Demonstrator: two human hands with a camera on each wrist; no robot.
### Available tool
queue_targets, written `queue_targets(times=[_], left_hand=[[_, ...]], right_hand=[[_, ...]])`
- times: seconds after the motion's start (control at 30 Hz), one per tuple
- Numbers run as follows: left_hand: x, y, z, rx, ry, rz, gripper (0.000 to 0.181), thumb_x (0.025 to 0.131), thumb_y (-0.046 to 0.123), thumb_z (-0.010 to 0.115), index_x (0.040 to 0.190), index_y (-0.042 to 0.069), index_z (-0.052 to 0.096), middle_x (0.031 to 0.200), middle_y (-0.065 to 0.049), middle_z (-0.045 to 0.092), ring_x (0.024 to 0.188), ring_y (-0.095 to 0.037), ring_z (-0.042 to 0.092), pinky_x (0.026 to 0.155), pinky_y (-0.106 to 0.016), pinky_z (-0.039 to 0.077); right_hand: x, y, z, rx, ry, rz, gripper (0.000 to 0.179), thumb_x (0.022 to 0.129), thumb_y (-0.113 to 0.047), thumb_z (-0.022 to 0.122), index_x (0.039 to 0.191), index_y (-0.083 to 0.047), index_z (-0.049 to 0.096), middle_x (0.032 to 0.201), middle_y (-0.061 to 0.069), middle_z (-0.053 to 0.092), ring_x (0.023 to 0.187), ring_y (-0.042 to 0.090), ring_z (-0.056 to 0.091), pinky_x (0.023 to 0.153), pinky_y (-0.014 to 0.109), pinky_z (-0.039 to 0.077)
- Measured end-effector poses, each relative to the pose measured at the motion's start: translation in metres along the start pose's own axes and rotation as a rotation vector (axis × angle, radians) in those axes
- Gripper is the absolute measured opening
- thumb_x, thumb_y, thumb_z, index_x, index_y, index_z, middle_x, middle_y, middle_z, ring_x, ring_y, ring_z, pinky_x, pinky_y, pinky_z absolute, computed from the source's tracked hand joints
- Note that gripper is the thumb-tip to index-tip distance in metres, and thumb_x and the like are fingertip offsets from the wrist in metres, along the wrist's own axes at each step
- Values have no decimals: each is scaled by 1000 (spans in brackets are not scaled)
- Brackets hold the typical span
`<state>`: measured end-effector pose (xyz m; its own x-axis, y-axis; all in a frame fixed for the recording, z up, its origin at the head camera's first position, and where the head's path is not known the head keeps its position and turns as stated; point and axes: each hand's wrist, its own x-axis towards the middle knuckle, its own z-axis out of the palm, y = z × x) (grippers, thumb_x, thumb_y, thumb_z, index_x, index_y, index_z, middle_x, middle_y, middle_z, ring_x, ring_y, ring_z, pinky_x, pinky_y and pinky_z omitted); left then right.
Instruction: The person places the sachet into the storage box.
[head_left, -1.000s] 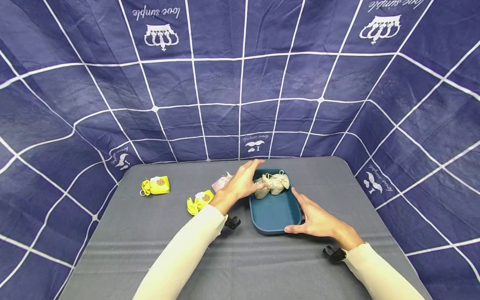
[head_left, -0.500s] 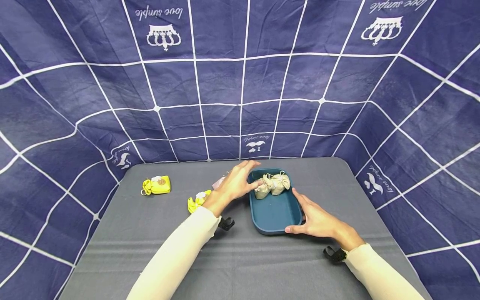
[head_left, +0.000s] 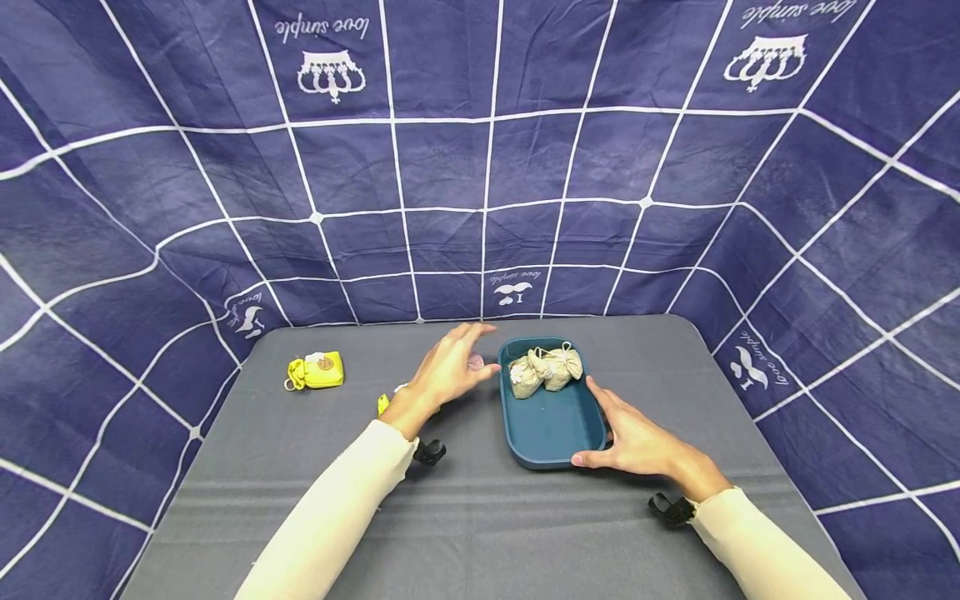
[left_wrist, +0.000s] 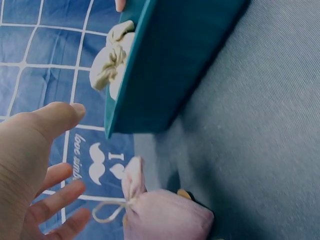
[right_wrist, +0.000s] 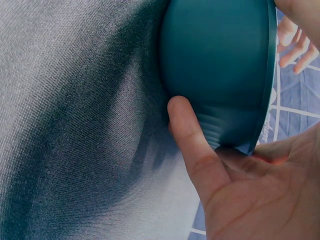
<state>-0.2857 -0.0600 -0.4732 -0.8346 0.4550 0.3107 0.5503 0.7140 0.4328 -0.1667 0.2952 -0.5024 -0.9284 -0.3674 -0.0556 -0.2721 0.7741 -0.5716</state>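
Observation:
My left hand (head_left: 446, 367) hovers left of the blue box with fingers spread and nothing held. A pink drawstring pouch (left_wrist: 167, 215) lies beneath it, apart from the fingers in the left wrist view; in the head view only a bit of this pouch (head_left: 476, 362) shows past the hand. My right hand (head_left: 633, 433) holds the near right corner of the blue box (head_left: 551, 429), thumb on the near side and fingers along the right wall. Beige drawstring pouches (head_left: 558, 368) sit together at the far end inside the box.
A yellow pouch (head_left: 324, 370) with a ring lies at the table's far left. Another yellow pouch (head_left: 383, 404) is mostly hidden by my left hand. A blue curtain (head_left: 442, 167) with white lines stands behind the grey table (head_left: 487, 533).
My left hand has moved left from above the box's far left rim to above the pink pouch, covering more of the nearer yellow pouch. The right hand and the box stay put.

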Motion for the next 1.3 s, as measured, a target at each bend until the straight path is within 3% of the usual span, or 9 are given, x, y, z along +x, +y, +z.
queue_targets(times=[0.07,0.17,0.47,1.07,1.3], left_hand=[[-2,-4,0,5,6,-1,72,100,39,94,163,20,64,155,-11,73,133,-34,76,114,-57,63],[-4,-8,0,10,14,3,74,98,37,96,162,19,65,155,-13,73,141,-38,74,116,-59,63],[-14,-21,3,18,55,11,73,94,32,99,159,17,69,152,-15,74,138,-40,73,113,-63,62],[-33,-32,14,81,50,-47,73,89,27,102,155,20,71,147,-14,75,135,-44,72,107,-67,63],[-36,-32,16,119,35,-79,73,89,27,102,155,22,71,149,-12,73,136,-43,71,105,-65,63]], right_hand=[[0,0,0,3,-3,5,144,86,-65,98,183,6,19,172,29,51,115,19,70,105,42,63],[-1,0,-1,8,-7,9,144,86,-65,98,183,5,18,172,29,51,113,19,71,104,41,63],[0,2,1,2,-3,-1,143,86,-65,98,183,5,19,170,28,53,111,18,69,100,37,62],[-2,3,3,6,16,-23,142,86,-62,100,181,8,21,170,31,53,115,23,70,97,35,64],[-1,3,3,16,16,-25,143,86,-61,100,181,8,20,173,33,50,124,28,71,99,36,66]])
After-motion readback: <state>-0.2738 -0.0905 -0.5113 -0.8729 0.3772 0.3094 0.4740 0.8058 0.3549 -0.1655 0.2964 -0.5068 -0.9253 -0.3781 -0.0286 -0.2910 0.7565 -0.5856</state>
